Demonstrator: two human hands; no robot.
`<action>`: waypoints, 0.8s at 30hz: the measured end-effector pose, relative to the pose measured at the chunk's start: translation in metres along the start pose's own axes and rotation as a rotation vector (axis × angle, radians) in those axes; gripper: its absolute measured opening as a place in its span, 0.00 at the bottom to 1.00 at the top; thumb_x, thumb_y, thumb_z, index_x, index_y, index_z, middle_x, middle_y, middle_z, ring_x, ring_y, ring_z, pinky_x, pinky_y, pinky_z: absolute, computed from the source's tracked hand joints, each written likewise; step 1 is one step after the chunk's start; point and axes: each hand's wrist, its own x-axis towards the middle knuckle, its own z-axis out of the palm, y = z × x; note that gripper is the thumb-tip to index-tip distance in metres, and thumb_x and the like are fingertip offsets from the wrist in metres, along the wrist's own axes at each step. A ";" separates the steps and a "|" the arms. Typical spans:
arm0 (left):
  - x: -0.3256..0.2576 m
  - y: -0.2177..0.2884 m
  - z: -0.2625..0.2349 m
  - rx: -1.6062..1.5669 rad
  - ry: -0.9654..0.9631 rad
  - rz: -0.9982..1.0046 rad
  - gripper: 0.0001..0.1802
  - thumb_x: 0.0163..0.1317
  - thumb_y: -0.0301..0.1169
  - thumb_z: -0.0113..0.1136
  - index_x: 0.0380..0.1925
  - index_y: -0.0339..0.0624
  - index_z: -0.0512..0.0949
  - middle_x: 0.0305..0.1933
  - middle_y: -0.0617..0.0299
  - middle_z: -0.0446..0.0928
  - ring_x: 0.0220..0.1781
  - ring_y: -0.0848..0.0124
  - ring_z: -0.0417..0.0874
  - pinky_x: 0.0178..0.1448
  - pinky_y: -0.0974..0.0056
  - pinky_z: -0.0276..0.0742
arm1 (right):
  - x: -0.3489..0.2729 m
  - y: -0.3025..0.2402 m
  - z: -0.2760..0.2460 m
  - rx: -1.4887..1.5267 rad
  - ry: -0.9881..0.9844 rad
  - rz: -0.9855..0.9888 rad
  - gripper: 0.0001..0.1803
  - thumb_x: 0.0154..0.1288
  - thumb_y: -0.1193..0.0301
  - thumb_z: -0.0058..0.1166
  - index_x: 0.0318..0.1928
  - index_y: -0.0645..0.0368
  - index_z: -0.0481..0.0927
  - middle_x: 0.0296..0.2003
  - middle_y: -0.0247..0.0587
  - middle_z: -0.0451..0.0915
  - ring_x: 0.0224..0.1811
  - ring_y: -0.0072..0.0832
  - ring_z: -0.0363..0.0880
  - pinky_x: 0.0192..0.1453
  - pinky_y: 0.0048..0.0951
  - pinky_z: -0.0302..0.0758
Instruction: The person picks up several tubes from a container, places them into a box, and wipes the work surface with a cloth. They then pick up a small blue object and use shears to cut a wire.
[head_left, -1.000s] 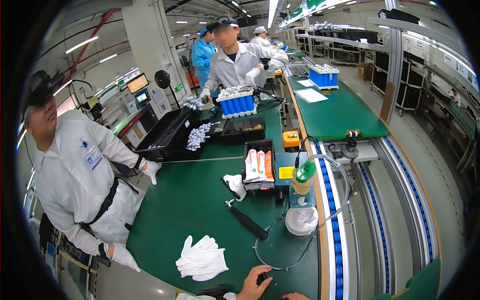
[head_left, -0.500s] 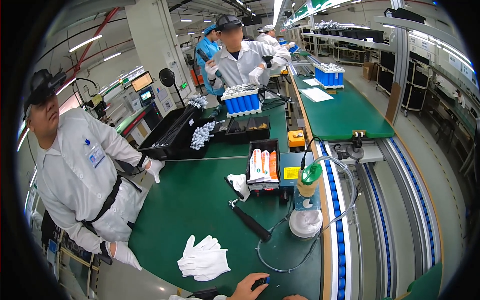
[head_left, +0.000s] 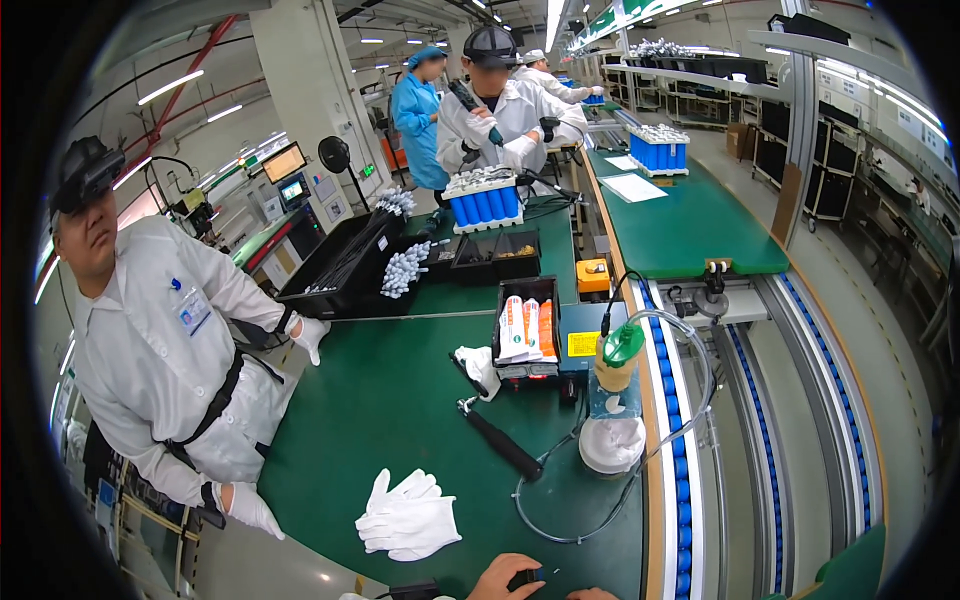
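Observation:
At the lower edge, my left hand (head_left: 497, 578) has its fingers curled round a small dark object (head_left: 522, 578), too small and covered to name. Only a sliver of my right hand (head_left: 591, 594) shows to the right of it, and its fingers are out of sight. A pair of white gloves (head_left: 408, 516) lies on the green table (head_left: 350, 410), left of and beyond my left hand. Farther off, a tool with a black grip (head_left: 503, 447) rests at an angle.
A green-capped bottle (head_left: 618, 355) and a white covered tub (head_left: 611, 445) stand by the right edge, with a looping clear hose (head_left: 545, 538). Beyond is a black bin (head_left: 527, 330) of tubes. A co-worker (head_left: 190, 330) stands left; another (head_left: 500, 120) works behind blue cells (head_left: 484, 207). A roller conveyor (head_left: 683, 500) runs along the right.
My left hand and its small dark object have shifted slightly down and right. The far co-worker has bent over the blue cells and brought a dark power tool toward them.

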 end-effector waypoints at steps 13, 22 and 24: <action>-0.002 0.003 0.000 0.079 0.022 0.089 0.16 0.46 0.26 0.63 0.37 0.38 0.74 0.39 0.53 0.74 0.48 0.57 0.72 0.49 0.59 0.67 | 0.001 -0.001 0.000 -0.007 0.002 -0.003 0.08 0.53 0.71 0.51 0.34 0.60 0.75 0.30 0.48 0.75 0.34 0.45 0.74 0.37 0.37 0.70; -0.005 0.002 0.002 0.073 0.021 -0.016 0.16 0.44 0.27 0.63 0.36 0.39 0.75 0.38 0.54 0.74 0.48 0.56 0.71 0.51 0.59 0.67 | 0.003 -0.003 -0.003 -0.001 -0.028 0.012 0.08 0.54 0.71 0.51 0.34 0.60 0.75 0.31 0.48 0.75 0.35 0.45 0.73 0.38 0.37 0.70; -0.004 0.006 -0.002 0.096 -0.008 0.076 0.16 0.45 0.27 0.63 0.37 0.39 0.74 0.39 0.54 0.74 0.47 0.56 0.71 0.50 0.58 0.67 | 0.002 -0.004 -0.002 -0.007 -0.017 0.016 0.08 0.53 0.71 0.51 0.34 0.60 0.75 0.31 0.48 0.75 0.35 0.45 0.73 0.38 0.37 0.70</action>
